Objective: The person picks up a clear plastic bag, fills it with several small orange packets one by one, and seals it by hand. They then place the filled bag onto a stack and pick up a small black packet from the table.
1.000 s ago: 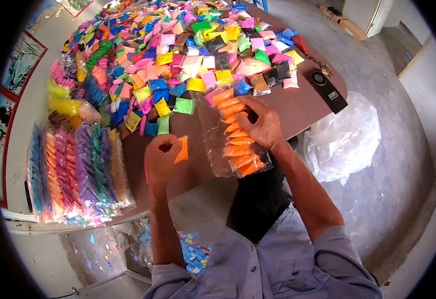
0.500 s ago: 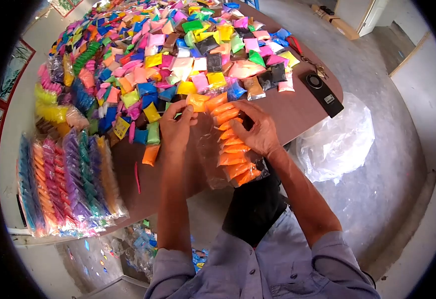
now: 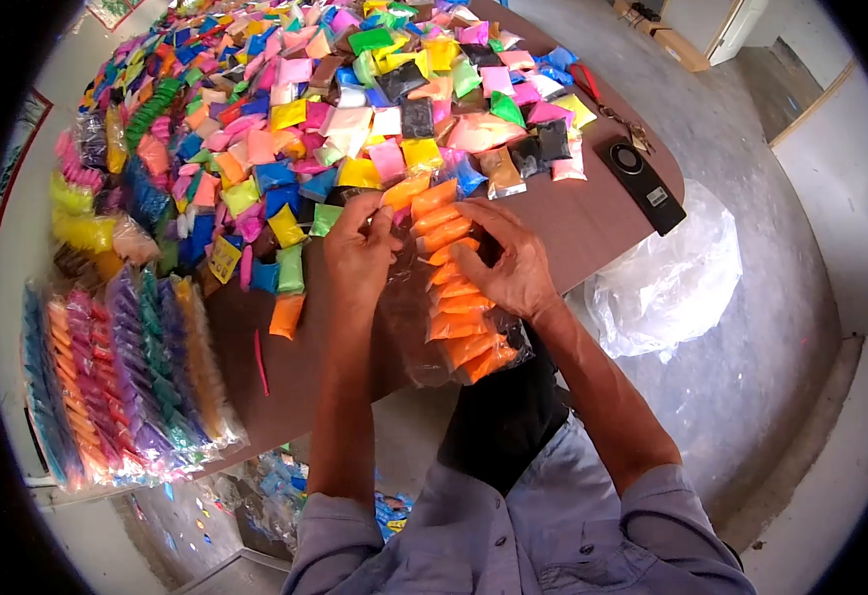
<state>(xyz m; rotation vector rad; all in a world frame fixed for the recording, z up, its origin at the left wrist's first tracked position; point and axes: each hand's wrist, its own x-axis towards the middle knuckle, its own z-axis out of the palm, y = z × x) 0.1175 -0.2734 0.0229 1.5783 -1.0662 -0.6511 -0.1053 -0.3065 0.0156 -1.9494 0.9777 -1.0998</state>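
Observation:
My left hand [image 3: 359, 243] is closed in a pinch at the lower left corner of a yellow-orange packet [image 3: 407, 190]. That packet lies against the top of a row of overlapping orange packets [image 3: 459, 325] in a clear plastic bag [image 3: 412, 342]. My right hand [image 3: 511, 260] curls round the row from the right, thumb and fingers pressing on its upper part. The row hangs over the table's near edge, above my lap. The tips of my left fingers are partly hidden.
A large heap of small coloured packets [image 3: 285, 174] covers the table [image 3: 592, 228]. Filled bags of packets in rows [image 3: 126, 377] stand at the left edge. A black device [image 3: 640, 183] and keys [image 3: 637, 137] lie at the right. A clear plastic sack [image 3: 667, 273] is on the floor.
The yellow-orange packet in my left hand has shifted right, up against the top of the orange row. My right hand keeps its hold. The view has turned slightly.

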